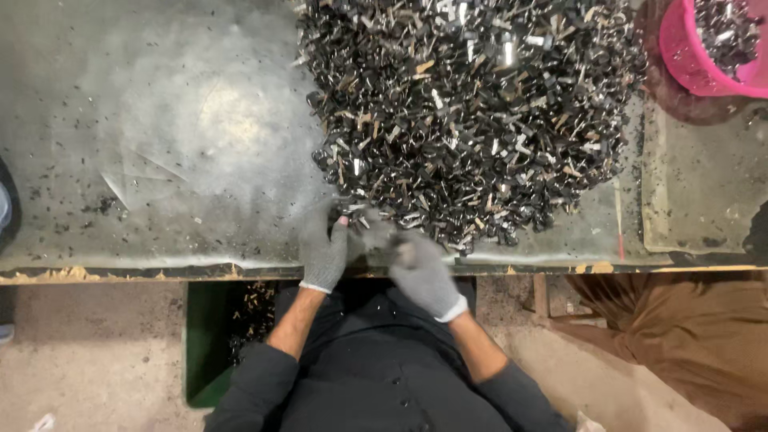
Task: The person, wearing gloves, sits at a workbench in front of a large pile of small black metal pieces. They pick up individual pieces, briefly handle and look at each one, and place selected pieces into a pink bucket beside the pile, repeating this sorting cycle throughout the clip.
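Dark sleeves (264, 384): nearest the camera, at 6 o'clock; both forearms run up from the lower edge toward the table rim.
Left hand (324, 252): in a grey knit glove with a white cuff; set at the table's near edge, just left of centre; one bare fingertip shows through the glove tip.
Right hand (422, 272): in a matching grey glove, just beside the left hand at its 3 o'clock; blurred by motion.
Hand state: the two hands are close together, fingers meeting over a small part (370, 232) at the near fringe of the pile; whether either hand is clamped on it cannot be told through the blur.
Pile of metal parts (472, 112): small dark and silvery pieces mixed with pale wood slivers; fills the table from centre toward 1 o'clock; its near edge touches the gloved fingertips.
Table (160, 120): grey, scuffed sheet surface, dusted with dark specks; the 10 o'clock area holds only scattered crumbs.
Table edge (120, 274): chipped, with pale splinters along it, running from 9 o'clock to 3 o'clock.
Pink tub (680, 48): at 2 o'clock, top right corner, partly cut off by the frame; holds more of the same dark parts.
Green bin (204, 344): below the table edge at 7 o'clock, just beside the left forearm; dark pieces and pale slivers lie inside.
Brown cloth (680, 336): on the floor at 4 o'clock, well apart from the hands.
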Motion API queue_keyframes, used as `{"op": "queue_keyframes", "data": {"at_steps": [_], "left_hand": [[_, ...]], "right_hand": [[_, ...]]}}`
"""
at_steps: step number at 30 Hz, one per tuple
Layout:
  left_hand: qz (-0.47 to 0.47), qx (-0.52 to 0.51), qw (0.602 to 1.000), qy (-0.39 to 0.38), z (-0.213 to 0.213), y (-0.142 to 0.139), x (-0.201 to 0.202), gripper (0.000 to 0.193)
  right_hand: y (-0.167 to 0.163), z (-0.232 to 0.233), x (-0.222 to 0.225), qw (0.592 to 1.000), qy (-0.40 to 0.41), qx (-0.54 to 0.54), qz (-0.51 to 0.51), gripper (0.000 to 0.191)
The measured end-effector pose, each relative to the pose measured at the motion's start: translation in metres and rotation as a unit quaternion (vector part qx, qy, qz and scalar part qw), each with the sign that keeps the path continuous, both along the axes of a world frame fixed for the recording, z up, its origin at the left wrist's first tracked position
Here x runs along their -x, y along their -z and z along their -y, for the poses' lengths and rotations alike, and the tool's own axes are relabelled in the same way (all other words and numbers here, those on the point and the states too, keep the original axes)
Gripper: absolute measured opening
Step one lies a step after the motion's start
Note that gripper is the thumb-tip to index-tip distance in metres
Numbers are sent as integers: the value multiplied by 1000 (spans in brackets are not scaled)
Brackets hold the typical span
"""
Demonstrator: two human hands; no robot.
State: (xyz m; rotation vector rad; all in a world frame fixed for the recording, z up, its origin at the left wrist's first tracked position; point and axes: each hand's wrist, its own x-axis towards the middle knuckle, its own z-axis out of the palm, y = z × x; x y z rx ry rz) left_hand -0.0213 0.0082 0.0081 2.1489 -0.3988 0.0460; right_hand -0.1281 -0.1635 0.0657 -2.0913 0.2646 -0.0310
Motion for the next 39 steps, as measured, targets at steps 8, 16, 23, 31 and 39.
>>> {"op": "queue_keyframes", "data": {"at_steps": [8,16,23,31,39], "left_hand": [[-136,101,984,57,12,-16,-14,20],[-235,228,945,19,2,-12,16,25],[-373,217,902,-9,-9,-7,14,28],[-346,174,909,151,-19,-16,46,37],[73,-267,925,259,-10,-29,20,17]], "right_hand": [[7,-7,-36,996,75,36,-39,29],[3,-17,-26,999,-10,-50,17,51],[23,-20,-20,994,87,-61,-6,38],[36,-34,14,998,54,-42,8,76],[18,6,-19,964,-106,158,-185,60]]}}
